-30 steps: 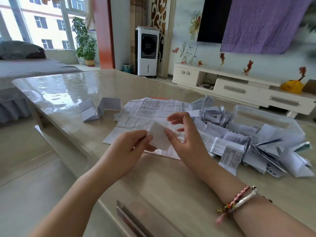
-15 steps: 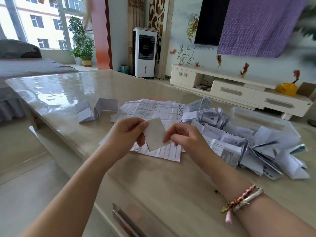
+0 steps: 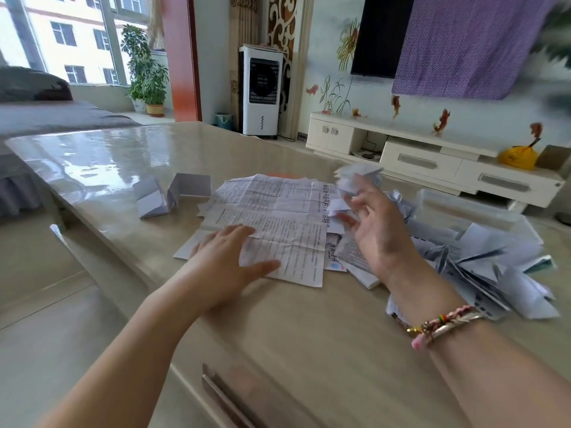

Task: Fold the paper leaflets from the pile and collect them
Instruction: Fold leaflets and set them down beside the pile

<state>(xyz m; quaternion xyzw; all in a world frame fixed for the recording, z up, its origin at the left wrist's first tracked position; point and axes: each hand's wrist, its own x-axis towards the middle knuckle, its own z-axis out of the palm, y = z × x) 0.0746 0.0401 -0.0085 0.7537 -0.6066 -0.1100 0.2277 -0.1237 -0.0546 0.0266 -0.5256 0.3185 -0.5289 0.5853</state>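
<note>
Several unfolded printed leaflets [image 3: 278, 205] lie spread flat in the middle of the glossy beige table [image 3: 309, 341]. My left hand [image 3: 228, 261] rests palm down on the nearest sheet, fingers straight. My right hand [image 3: 377, 230] hovers above the pile with its fingers spread and holds nothing. Just beyond its fingertips a small folded leaflet [image 3: 355, 177] is blurred in the air, apart from the hand. A loose heap of folded leaflets [image 3: 494, 267] covers the table to the right.
A clear plastic box [image 3: 463, 208] stands behind the heap. Two folded white pieces [image 3: 173, 196] stand at the left of the flat sheets. A drawer handle [image 3: 222, 393] juts out at the table's near edge. Bare tabletop lies in front of me.
Both hands held the small folded leaflet before. Now my left hand has dropped onto the flat sheets, and my right hand has swung right and let the leaflet go.
</note>
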